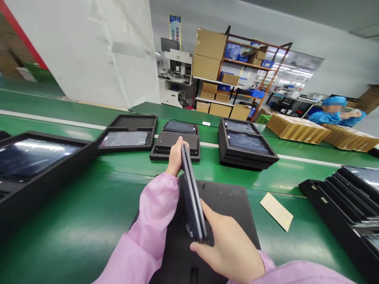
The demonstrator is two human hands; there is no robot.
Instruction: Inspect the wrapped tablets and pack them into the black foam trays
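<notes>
My left hand (pixel 176 154) is closed on the far end of a pair of thin, tablet-like screen panels (pixel 193 193), held on edge and pressed together. At the near end, my right hand (pixel 229 244) grips them between thumb and fingers. The panels stand tilted above a flat black foam board (pixel 227 205). Just beyond my left hand lies a black foam tray (pixel 154 154) with a screen (pixel 180 126) in its far slot and a dark flat piece (pixel 174 141) over the near part.
Stacked black trays (pixel 241 159) with screens stand back right; another tray (pixel 134 121) is back left. A large tray (pixel 85 152) lies left. Leaning panels fill a black box (pixel 319 209) at right, near a card (pixel 276 211). A co-worker (pixel 333 114) sits beyond cardboard dividers (pixel 296 128).
</notes>
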